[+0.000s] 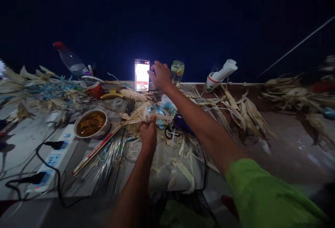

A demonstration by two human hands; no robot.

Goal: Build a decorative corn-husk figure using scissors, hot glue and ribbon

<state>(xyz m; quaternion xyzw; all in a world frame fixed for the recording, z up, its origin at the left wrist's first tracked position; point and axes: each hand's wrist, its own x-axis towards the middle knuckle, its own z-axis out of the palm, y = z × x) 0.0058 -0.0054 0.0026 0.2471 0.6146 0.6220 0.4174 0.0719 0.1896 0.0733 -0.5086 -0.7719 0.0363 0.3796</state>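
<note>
On the counter (162, 181), left to right: a bowl (92, 124); the left hand (148, 133), its grip pinching a pale husk strip (159, 117); an upright lit phone (142, 75), its writing unreadable; the right hand (160, 76) beside it, fingers loosely bent apart.

A deep navy, almost black backdrop (225, 15) fills the upper part of the view, too dark to tell whether it is wall or open night. A thin pale line (298, 43) slants across it at right. A bluish-white glow (131, 51) lights its lower middle. Below, the bench (83, 147) looks grey at left, its surface brownish and faintly shiny at right.
</note>
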